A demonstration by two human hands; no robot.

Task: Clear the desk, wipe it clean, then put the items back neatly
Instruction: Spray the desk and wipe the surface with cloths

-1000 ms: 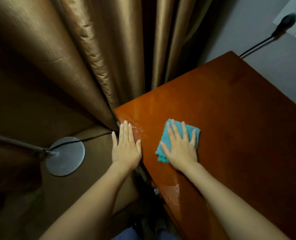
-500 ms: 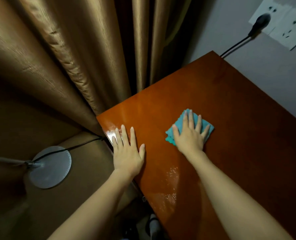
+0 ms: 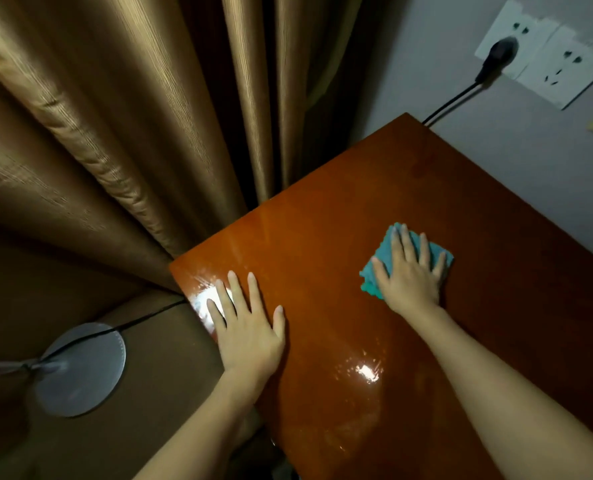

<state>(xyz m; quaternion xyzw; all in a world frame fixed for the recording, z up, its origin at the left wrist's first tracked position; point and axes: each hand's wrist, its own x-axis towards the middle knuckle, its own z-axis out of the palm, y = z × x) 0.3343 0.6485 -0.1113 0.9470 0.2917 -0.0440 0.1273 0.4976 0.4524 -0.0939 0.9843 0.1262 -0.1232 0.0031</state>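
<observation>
While the fingers (image 3: 405, 245) of the right hand (image 3: 411, 278) are held straight and slightly fanned, they are pressed flat on a folded teal cloth (image 3: 378, 268), which is pinned against the desk (image 3: 323, 237) beneath the palm; the cloth is not curled around or pinched, and its edges are seen past the fingertips and beside the thumb. The cloth is located toward the middle of the desk top, well apart from every edge. The left hand (image 3: 250, 330) is laid flat near the desk's left corner, its fingers extended and moderately spread, nothing being held; its little finger is placed close to the left edge, over a bright wet glare patch (image 3: 203, 299). A second glare patch (image 3: 366, 370) is noted on the glossy orange-brown surface between the two forearms. Beyond the left edge, gold-brown curtains (image 3: 115, 116) are hung in deep folds, touching the desk's side. Lower left, a round grey lamp base (image 3: 80, 372) is observed on a brown surface, with a black cable (image 3: 142, 318) run across it. On the grey wall (image 3: 496, 150), a black plug (image 3: 499, 55) is seated in a white socket plate (image 3: 544, 53), its cord led down behind the desk's far corner.
</observation>
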